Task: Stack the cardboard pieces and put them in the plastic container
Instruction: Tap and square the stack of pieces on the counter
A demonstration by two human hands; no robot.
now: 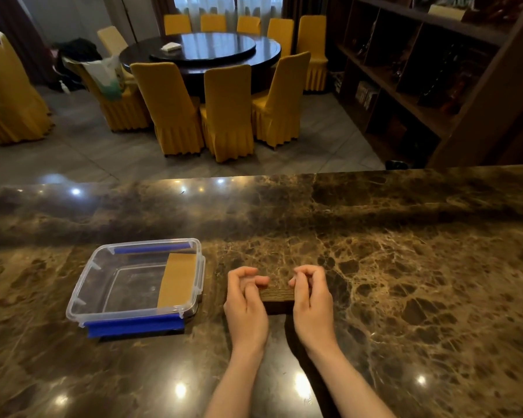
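Near the front edge of the marble counter [375, 267], roughly at its middle, I have both hands pinching a small stack of cardboard pieces [277, 297] from either end. My left hand [245, 300] grips the left end with curled fingers, thumb on top; my right hand [312, 297] mirrors it on the right end. The stack appears to rest on the counter (its near edge shows layered corrugation, though I cannot count the pieces).

The plastic container [82, 300] sits just to the left of my left hand, open, with blue latches on its near and far sides. One tan cardboard piece [178, 280] already lies inside, along the container's right wall.

I judge the stack squared up and ready to be carried leftward into the container. The risks I see from here: a grip on the ends alone may let middle pieces sag or slide out during the lift, scattering them on the glossy counter. The stack could also catch the container's right rim on the way in, or land askew on the piece already inside. Nudging the light container with my left hand might push it toward the counter's front edge.
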